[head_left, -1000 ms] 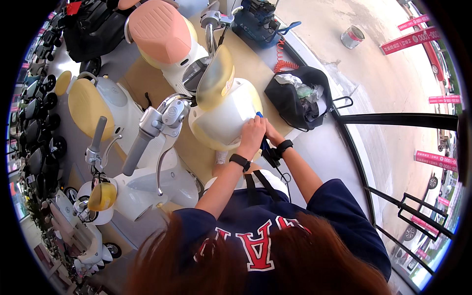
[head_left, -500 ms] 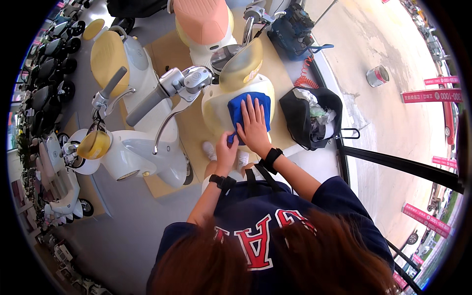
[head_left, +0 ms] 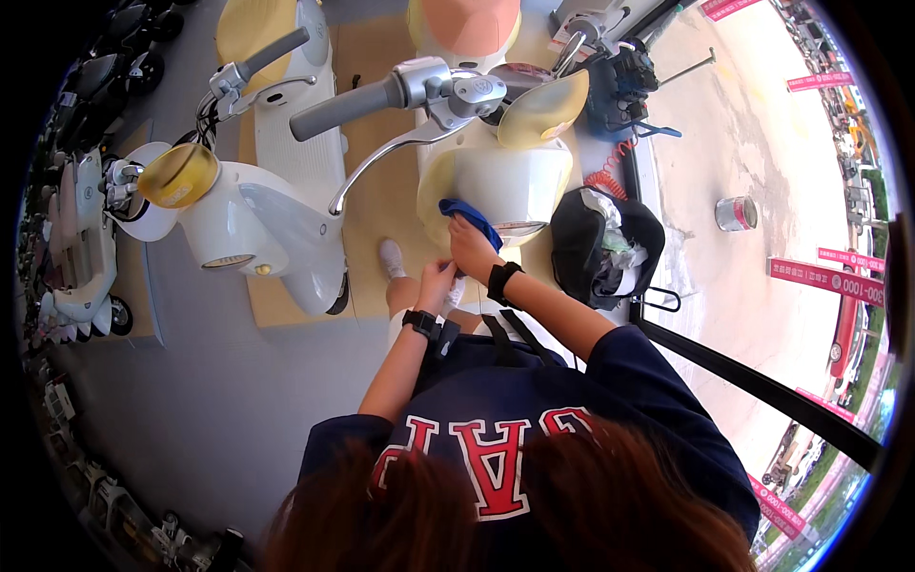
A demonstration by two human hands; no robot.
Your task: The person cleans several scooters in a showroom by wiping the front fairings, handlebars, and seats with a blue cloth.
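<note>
A blue cloth (head_left: 471,217) lies bunched against the lower front of a cream-and-white scooter's front body (head_left: 491,181), beside its oval emblem plate. My right hand (head_left: 477,250) is closed on the cloth, pressing it to the panel's lower left. Just below and to the left, my left hand (head_left: 437,286) is closed in a pinch close to the cloth's lower end, its fingertips partly hidden by the right hand. Above stand the same scooter's handlebar (head_left: 405,91), its brake lever and a yellowish windscreen (head_left: 541,112).
A second cream scooter (head_left: 229,219) stands to the left. At right sits an open black bag (head_left: 581,253) with crumpled plastic inside; behind it are a blue compressor (head_left: 624,91) and red coiled hose (head_left: 610,181). A tin can (head_left: 736,214) stands outside, past a black frame (head_left: 753,381).
My right hand has gone from lying flat on the spread cloth to gripping it bunched, lower on the panel. My left hand stays close by. The view has shifted.
</note>
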